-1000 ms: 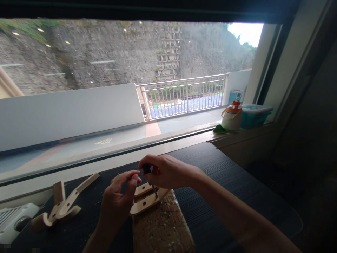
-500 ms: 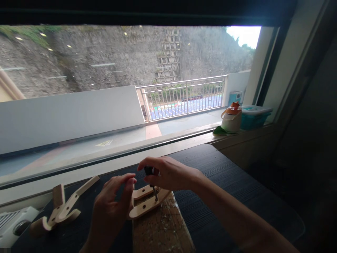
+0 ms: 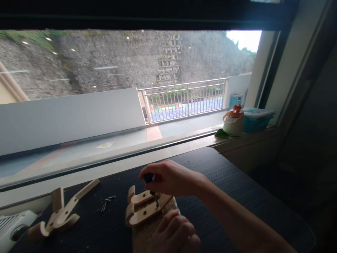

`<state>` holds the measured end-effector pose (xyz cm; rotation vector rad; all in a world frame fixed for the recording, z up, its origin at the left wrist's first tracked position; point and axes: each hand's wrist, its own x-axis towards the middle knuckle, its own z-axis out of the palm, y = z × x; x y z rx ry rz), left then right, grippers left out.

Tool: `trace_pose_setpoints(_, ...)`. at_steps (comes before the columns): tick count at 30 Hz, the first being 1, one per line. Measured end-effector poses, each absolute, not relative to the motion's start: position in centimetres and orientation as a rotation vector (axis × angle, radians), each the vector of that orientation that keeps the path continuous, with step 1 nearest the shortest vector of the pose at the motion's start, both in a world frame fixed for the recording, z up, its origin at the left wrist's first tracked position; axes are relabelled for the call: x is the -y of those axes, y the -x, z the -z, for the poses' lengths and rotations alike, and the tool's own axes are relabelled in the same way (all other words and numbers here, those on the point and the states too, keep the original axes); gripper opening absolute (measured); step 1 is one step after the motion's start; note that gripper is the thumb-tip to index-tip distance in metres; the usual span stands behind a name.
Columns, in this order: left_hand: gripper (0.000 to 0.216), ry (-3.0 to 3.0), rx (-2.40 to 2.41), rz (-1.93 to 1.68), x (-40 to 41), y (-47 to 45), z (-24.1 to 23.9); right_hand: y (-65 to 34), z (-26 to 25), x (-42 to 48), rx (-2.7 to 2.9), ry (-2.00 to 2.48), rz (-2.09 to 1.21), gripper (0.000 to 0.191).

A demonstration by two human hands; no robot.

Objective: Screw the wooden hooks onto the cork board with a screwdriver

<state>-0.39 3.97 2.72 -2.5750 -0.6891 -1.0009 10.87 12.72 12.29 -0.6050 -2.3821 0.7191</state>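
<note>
My right hand (image 3: 168, 177) is closed round the black handle of a screwdriver (image 3: 149, 178). Its metal shank slants down to a hole in the nearer pale wooden hook (image 3: 140, 217). A second wooden hook (image 3: 139, 198) lies just behind it. Both rest on a scuffed wooden board (image 3: 142, 239), with their curved ends past its left edge. On the board's right side lies my left hand (image 3: 177, 232), its fingers bent and pressed together over the edge; the fingertips are partly hidden.
Several loose screws (image 3: 106, 203) lie left of the board on the dark table (image 3: 210, 172). Further left are more wooden hooks (image 3: 61, 212) and a white device (image 3: 17, 225). A bottle with an orange lid (image 3: 233, 119) and a teal box (image 3: 256, 120) stand on the windowsill.
My left hand has moved from left of the hooks to the board's right side, and its fingers have curled in. The screws have come into view. My right hand keeps the screwdriver at the same hole.
</note>
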Motion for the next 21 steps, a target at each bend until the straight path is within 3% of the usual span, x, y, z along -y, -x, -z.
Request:
trace_pose_setpoints(10,0.007,2.127,1.310,1.085,-5.2,8.4,-6.4,-10.9,-12.3,-13.0,2.375,0.614,-0.715,0.023)
trace_pose_setpoints(14,0.019,2.320,1.588,1.117,-6.2,10.0,-6.1,-10.5,-12.0,-13.0,2.360,0.665,-0.641,0.021)
trace_pose_setpoints(21,0.015,2.558,1.738,1.117,-6.7,9.3,-4.3,-8.7,-10.6,-12.4,2.364,0.778,-0.547,0.029)
